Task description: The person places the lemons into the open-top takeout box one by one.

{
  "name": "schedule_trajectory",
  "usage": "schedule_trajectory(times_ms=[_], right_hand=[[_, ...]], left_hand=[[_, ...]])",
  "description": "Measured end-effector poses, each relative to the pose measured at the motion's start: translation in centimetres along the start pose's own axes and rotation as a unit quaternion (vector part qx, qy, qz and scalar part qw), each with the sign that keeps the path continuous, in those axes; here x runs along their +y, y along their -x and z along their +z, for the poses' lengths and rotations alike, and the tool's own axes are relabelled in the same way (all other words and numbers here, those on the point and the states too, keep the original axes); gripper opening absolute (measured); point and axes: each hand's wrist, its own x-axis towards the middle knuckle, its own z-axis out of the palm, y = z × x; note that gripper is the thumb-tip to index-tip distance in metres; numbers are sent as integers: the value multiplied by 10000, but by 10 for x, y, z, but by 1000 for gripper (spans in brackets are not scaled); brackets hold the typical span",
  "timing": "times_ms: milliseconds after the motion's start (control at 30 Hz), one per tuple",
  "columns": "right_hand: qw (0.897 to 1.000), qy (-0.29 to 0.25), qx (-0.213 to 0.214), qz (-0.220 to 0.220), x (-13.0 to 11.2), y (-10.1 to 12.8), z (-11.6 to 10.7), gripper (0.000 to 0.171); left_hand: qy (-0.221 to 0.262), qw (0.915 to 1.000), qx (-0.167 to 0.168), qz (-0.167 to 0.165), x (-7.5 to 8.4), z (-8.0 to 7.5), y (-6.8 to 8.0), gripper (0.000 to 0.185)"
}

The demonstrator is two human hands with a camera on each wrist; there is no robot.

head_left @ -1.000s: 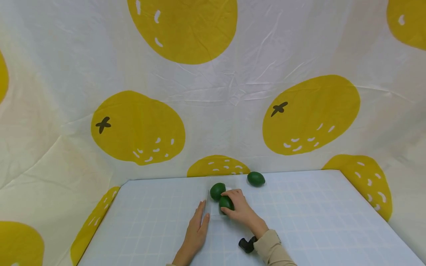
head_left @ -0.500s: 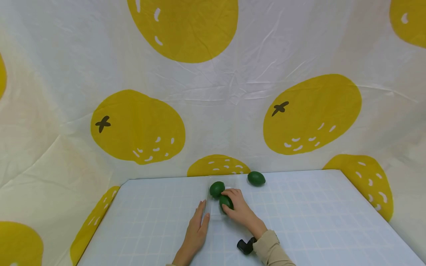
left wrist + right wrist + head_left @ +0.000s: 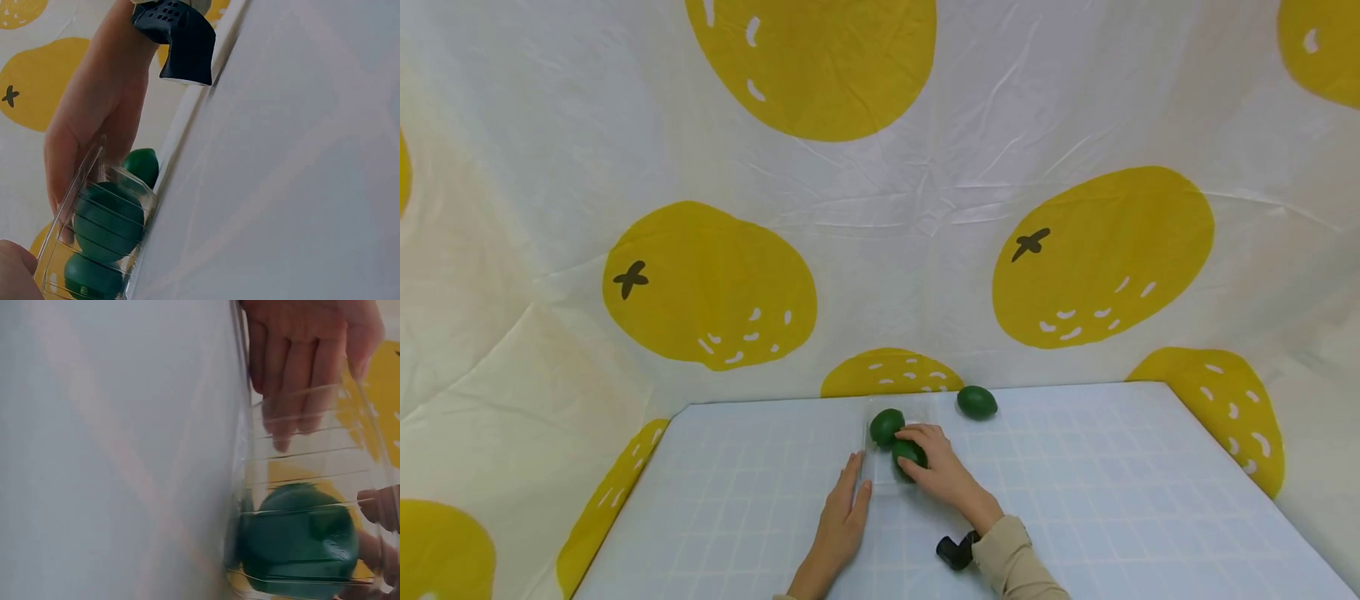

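A clear plastic box (image 3: 337, 453) with ribbed walls stands on the table in front of me. Inside lies a green lime (image 3: 887, 427) toward the far left, and a nearer green lime (image 3: 906, 458) sits close against it. My right hand (image 3: 946, 477) grips the nearer lime from the right, thumb on the near side and fingers over the far side. With fingers straight, my left hand (image 3: 841, 521) rests along the outside of the box's left wall. A third lime (image 3: 977, 402) lies outside the box, near the table's back edge; the left wrist view also shows limes through the box wall.
A pale blue checked cloth covers the table (image 3: 1112, 500). Behind it hangs a white curtain (image 3: 880, 275) printed with large yellow fruit. A black device (image 3: 955, 552) sits at my right wrist.
The far lime in the box has shifted slightly back and left. My right hand stays around the nearer lime with only a slight movement, and the left hand keeps its place.
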Motion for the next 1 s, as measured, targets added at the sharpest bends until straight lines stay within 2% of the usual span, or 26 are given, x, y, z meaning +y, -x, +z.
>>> schedule_trajectory(times_ms=[133,233,333,433,533,633,700,767,833,1000], right_hand=[[9999,-158,-17,-4,-1,-3,-9,36],[9997,-223,139,-11,2,-7,-18,36],[9984,-224,510,17,6,-11,-27,37],[9940,-125,1081,149,13,-13,-34,40],[9835,-20,1721,557,20,-13,-37,45],[9650,-101,2236,1367,27,-11,-37,52],[9502,-183,2440,1929,31,-8,-36,59],[9398,-241,2499,2317,34,-7,-34,65],[9367,-246,2443,2496,38,-6,-33,70],[9421,-233,2240,2484,52,-9,-33,73]], left_hand=[[6,9999,89,101,-1,0,0,51],[-22,9998,147,157,-1,1,0,51],[-50,9998,142,125,-2,1,1,51],[-54,9999,106,96,-1,1,1,52],[-22,10000,54,39,0,0,2,52],[10,10000,14,-27,0,0,2,52],[11,10000,-2,-54,0,-1,2,53],[2,10000,-8,-68,0,-1,2,52],[-8,10000,-20,-82,0,-1,2,52],[3,10000,-23,-73,1,0,1,52]])
